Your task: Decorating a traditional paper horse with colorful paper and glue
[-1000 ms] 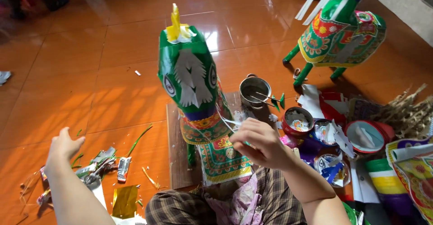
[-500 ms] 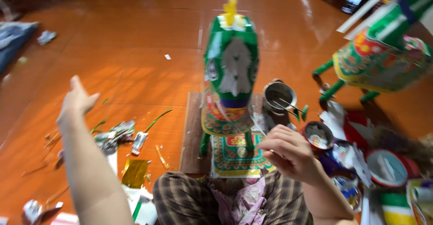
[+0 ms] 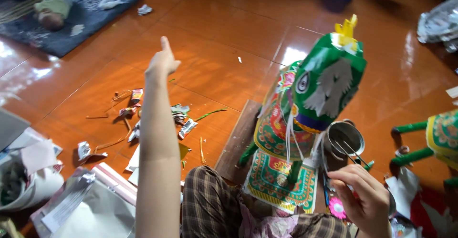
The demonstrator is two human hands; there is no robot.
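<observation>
Since the earlier frame the left hand has been lifted higher above the floor, and the view has been swung leftward so that a dark mat is brought in at the top left. At the far left, a white bag and sheets of paper are seen by the person's knee. That raised hand is held free of everything, its forefinger stretched out and the other fingers curled in. Beneath it, paper scraps are scattered over the orange tiles. Further right, the green paper horse is stood on a wooden board, just in front of the checked trousers. A metal pot is set just beside the horse. At the lower right, the fingers of the right hand are pinched on a white paper strip hanging from the horse's head.
</observation>
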